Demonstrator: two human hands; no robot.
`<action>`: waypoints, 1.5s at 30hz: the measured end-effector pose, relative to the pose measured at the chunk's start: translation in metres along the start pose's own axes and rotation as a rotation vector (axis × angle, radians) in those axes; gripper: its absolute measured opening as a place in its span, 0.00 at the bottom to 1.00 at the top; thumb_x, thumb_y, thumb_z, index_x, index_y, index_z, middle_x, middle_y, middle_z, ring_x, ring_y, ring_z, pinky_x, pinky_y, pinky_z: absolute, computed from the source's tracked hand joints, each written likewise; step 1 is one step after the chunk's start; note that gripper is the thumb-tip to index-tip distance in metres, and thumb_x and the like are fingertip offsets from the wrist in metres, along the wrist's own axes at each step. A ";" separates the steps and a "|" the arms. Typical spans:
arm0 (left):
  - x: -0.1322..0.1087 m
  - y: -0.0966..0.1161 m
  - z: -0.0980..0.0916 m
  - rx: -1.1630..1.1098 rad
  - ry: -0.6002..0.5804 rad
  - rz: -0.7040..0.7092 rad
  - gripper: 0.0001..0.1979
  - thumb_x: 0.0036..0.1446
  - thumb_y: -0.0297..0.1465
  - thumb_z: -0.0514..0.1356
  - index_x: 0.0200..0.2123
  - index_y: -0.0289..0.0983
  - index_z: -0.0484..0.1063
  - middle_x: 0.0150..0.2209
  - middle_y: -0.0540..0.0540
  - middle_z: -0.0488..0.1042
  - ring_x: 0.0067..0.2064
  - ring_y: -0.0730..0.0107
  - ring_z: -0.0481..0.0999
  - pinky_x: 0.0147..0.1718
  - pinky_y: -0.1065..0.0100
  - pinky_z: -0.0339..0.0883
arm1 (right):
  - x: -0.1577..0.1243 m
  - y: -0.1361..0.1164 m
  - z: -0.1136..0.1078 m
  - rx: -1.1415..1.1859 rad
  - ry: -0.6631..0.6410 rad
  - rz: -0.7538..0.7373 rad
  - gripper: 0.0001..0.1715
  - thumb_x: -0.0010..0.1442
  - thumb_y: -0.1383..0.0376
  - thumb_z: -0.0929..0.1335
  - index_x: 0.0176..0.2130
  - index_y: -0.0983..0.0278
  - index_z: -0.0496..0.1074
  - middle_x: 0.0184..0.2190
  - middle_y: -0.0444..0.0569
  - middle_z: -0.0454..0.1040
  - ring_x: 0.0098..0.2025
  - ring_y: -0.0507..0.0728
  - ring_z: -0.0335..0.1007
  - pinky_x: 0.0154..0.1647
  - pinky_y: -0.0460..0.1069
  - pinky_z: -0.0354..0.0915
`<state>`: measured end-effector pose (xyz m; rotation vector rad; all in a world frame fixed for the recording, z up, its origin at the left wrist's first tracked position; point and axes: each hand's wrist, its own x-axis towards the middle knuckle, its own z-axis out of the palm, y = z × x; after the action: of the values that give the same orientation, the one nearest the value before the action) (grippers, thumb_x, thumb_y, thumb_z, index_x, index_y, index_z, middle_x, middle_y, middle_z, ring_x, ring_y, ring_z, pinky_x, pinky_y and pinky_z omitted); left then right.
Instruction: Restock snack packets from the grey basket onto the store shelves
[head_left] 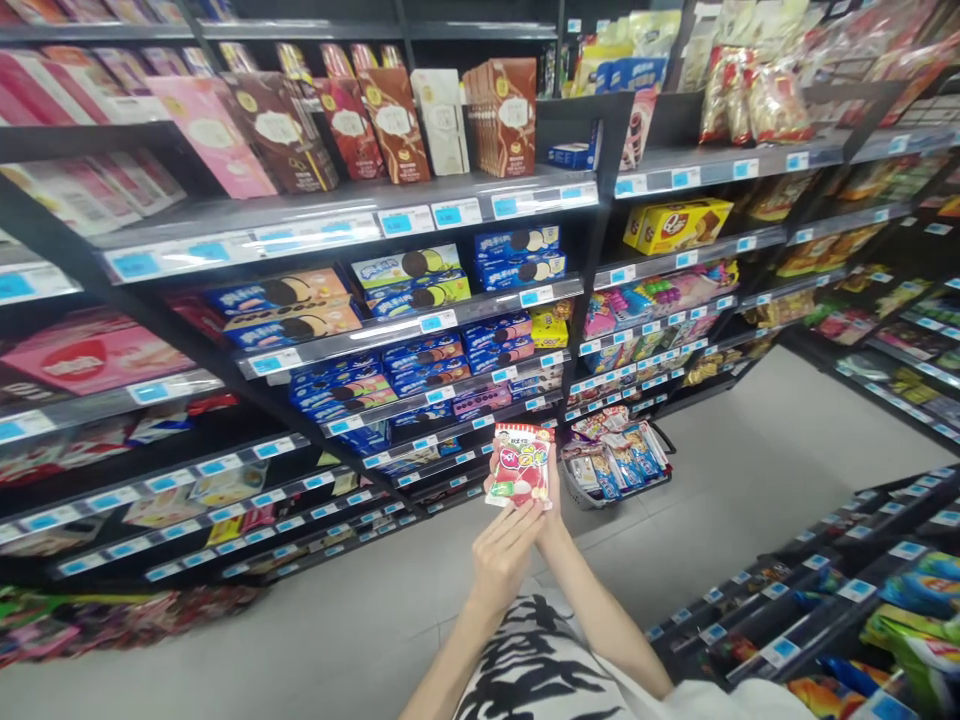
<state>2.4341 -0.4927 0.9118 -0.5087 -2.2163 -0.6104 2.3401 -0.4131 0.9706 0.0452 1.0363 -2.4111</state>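
Observation:
A small red-and-white candy bag is held up in front of me at the centre of the head view, its printed face toward me. My right hand grips it from behind, with the thumb along the bag's right edge. Against its lower front edge lie the fingers of my left hand, drawn close together; the left thumb is hidden. Just beyond the bag, a grey shopping basket stands on the floor, filled with several blue, white and red snack packets.
Dark shelves with price tags run along the front, holding blue cookie boxes, brown chocolate-coloured boxes and a yellow box. Another rack with bagged snacks rises close at my right. Grey tiled floor lies between.

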 end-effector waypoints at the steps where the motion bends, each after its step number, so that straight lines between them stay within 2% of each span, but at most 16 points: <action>1: 0.000 0.001 0.004 -0.020 -0.012 -0.021 0.27 0.60 0.15 0.53 0.59 0.40 0.72 0.52 0.45 0.79 0.56 0.65 0.78 0.60 0.57 0.71 | 0.001 0.001 -0.004 -0.001 0.019 0.003 0.37 0.55 0.37 0.67 0.51 0.60 0.77 0.42 0.56 0.81 0.47 0.67 0.77 0.47 0.62 0.73; 4: 0.001 0.005 0.013 -0.113 -0.012 -0.131 0.22 0.61 0.17 0.55 0.52 0.41 0.78 0.49 0.47 0.81 0.52 0.65 0.81 0.58 0.58 0.73 | 0.005 0.005 -0.018 0.048 0.034 0.049 0.35 0.55 0.38 0.68 0.49 0.60 0.77 0.41 0.56 0.81 0.47 0.68 0.77 0.45 0.62 0.73; 9: 0.009 0.007 0.018 -0.295 0.103 -0.531 0.12 0.63 0.24 0.58 0.40 0.41 0.82 0.42 0.47 0.83 0.44 0.65 0.83 0.50 0.62 0.77 | 0.015 0.006 -0.050 0.243 -0.092 0.146 0.41 0.56 0.35 0.64 0.52 0.62 0.74 0.48 0.57 0.79 0.50 0.66 0.76 0.46 0.61 0.73; 12: 0.016 -0.006 0.020 -0.395 0.156 -0.767 0.08 0.63 0.31 0.61 0.41 0.39 0.80 0.45 0.43 0.82 0.47 0.62 0.82 0.51 0.60 0.75 | 0.021 0.003 -0.073 0.355 -0.162 0.198 0.40 0.59 0.36 0.63 0.54 0.63 0.72 0.50 0.57 0.79 0.49 0.64 0.76 0.47 0.60 0.73; 15: 0.020 -0.029 0.031 -0.560 0.147 -0.979 0.18 0.58 0.39 0.66 0.48 0.37 0.76 0.52 0.38 0.78 0.53 0.58 0.78 0.51 0.60 0.74 | 0.025 0.004 -0.099 0.317 -0.176 0.297 0.39 0.60 0.37 0.64 0.53 0.64 0.73 0.46 0.57 0.80 0.45 0.64 0.78 0.44 0.61 0.73; 18: 0.017 -0.052 0.051 -0.730 0.025 -1.108 0.30 0.54 0.43 0.69 0.56 0.36 0.69 0.54 0.35 0.76 0.53 0.57 0.78 0.49 0.61 0.74 | 0.028 0.015 -0.130 0.193 -0.184 0.454 0.37 0.58 0.40 0.69 0.51 0.67 0.74 0.39 0.57 0.82 0.37 0.62 0.79 0.37 0.56 0.74; 20: 0.014 -0.065 0.065 -0.742 -0.126 -1.125 0.31 0.52 0.42 0.69 0.57 0.36 0.69 0.49 0.37 0.78 0.48 0.60 0.79 0.47 0.61 0.74 | 0.028 0.024 -0.150 0.097 -0.150 0.538 0.34 0.55 0.44 0.73 0.49 0.68 0.75 0.36 0.56 0.82 0.31 0.60 0.79 0.31 0.51 0.73; 22: 0.012 -0.075 0.079 -0.656 -0.338 -1.058 0.29 0.49 0.40 0.71 0.53 0.36 0.73 0.45 0.41 0.80 0.44 0.62 0.79 0.48 0.61 0.72 | 0.030 0.030 -0.169 0.026 -0.094 0.603 0.32 0.51 0.49 0.77 0.48 0.68 0.76 0.34 0.54 0.81 0.27 0.58 0.77 0.26 0.48 0.70; 24: 0.016 -0.083 0.094 -0.588 -0.574 -0.947 0.27 0.43 0.37 0.74 0.48 0.36 0.76 0.41 0.44 0.80 0.41 0.63 0.78 0.46 0.62 0.72 | 0.035 0.032 -0.186 -0.002 -0.035 0.630 0.31 0.49 0.52 0.78 0.47 0.68 0.77 0.33 0.52 0.81 0.26 0.57 0.77 0.26 0.48 0.70; 26: 0.024 -0.090 0.113 -0.646 -0.785 -0.880 0.27 0.39 0.35 0.75 0.45 0.35 0.78 0.38 0.45 0.80 0.38 0.64 0.77 0.42 0.65 0.72 | 0.043 0.028 -0.201 0.013 0.028 0.596 0.29 0.52 0.53 0.77 0.47 0.70 0.77 0.33 0.51 0.81 0.28 0.56 0.78 0.30 0.49 0.71; 28: 0.035 -0.095 0.136 -0.777 -0.933 -0.882 0.25 0.40 0.35 0.75 0.44 0.33 0.78 0.37 0.44 0.80 0.37 0.64 0.77 0.39 0.67 0.71 | 0.054 0.019 -0.218 0.061 0.089 0.555 0.28 0.57 0.52 0.74 0.46 0.72 0.76 0.34 0.51 0.80 0.31 0.56 0.78 0.35 0.49 0.72; 31: 0.053 -0.103 0.177 -0.894 -1.033 -0.891 0.21 0.46 0.36 0.71 0.42 0.31 0.79 0.39 0.41 0.81 0.37 0.63 0.78 0.38 0.67 0.71 | 0.071 0.000 -0.249 0.157 0.179 0.536 0.30 0.59 0.46 0.71 0.46 0.69 0.76 0.36 0.52 0.81 0.34 0.57 0.79 0.39 0.52 0.73; 35: 0.074 -0.115 0.237 -0.805 -1.020 -0.877 0.16 0.53 0.37 0.67 0.40 0.32 0.80 0.35 0.42 0.82 0.37 0.61 0.80 0.39 0.66 0.72 | 0.091 -0.025 -0.292 0.255 0.319 0.376 0.35 0.57 0.38 0.69 0.45 0.66 0.76 0.36 0.54 0.81 0.37 0.61 0.79 0.43 0.57 0.74; 39: 0.090 -0.121 0.301 -0.669 -0.932 -0.955 0.14 0.53 0.36 0.68 0.39 0.33 0.80 0.36 0.40 0.83 0.41 0.56 0.81 0.43 0.64 0.73 | 0.114 -0.035 -0.323 0.055 0.602 0.187 0.31 0.54 0.43 0.73 0.43 0.66 0.77 0.33 0.50 0.81 0.32 0.56 0.77 0.40 0.51 0.72; 42: 0.103 -0.116 0.343 -0.762 -0.989 -0.944 0.19 0.53 0.33 0.68 0.48 0.33 0.78 0.44 0.39 0.82 0.46 0.57 0.81 0.49 0.62 0.72 | 0.132 -0.038 -0.341 -0.021 0.784 0.095 0.32 0.50 0.42 0.75 0.38 0.67 0.78 0.29 0.47 0.80 0.28 0.54 0.73 0.36 0.48 0.69; 45: 0.115 -0.107 0.379 -0.916 -1.002 -0.883 0.30 0.52 0.28 0.69 0.59 0.36 0.71 0.54 0.40 0.78 0.53 0.59 0.79 0.57 0.60 0.69 | 0.144 -0.045 -0.357 0.050 0.827 0.022 0.34 0.47 0.41 0.75 0.38 0.68 0.78 0.30 0.47 0.81 0.29 0.53 0.72 0.37 0.47 0.67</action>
<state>2.0895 -0.3442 0.7472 -0.2314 -2.9607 -2.2953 2.1354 -0.2057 0.7156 1.1373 1.2797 -2.4171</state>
